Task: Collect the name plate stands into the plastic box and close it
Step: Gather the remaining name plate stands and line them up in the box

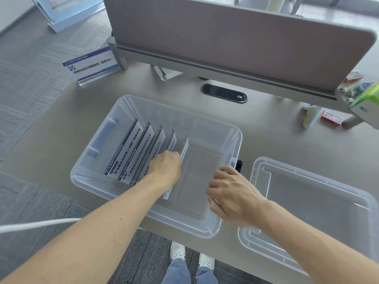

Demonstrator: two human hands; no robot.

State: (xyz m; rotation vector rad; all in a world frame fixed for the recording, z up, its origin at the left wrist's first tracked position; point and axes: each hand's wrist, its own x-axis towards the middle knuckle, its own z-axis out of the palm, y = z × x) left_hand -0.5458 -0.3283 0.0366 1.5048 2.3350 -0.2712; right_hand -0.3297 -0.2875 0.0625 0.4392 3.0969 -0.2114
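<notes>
Beige desk top [276, 140] carries all the task items. Clear plastic box [205, 117] sits at centre, open, long axis running left to right with a slight skew. Its lid [307, 201] lies inner face up on the desk just beside the box's right end, on the right hand's side.

Five name plate stands [131, 152] lean in a row inside the left half of the box; the right half is unfilled. One further stand, the loose stand [92, 65], sits on the far left corner of the desk, well apart from the box, forward and left of both hands. Its long axis runs roughly left to right, across the axis of the stands already filed.

Left hand [165, 168] reaches into the box with fingers curled over the last stand [185, 147] in the row, apparently gripping it. Right hand [231, 197] clasps the box's right rim, steadying it.

Judgement: the left hand is the nearer one to the loose stand, so the final pick falls to that side, with a turn of the stand to match the row. The lid then falls to the right hand.
</notes>
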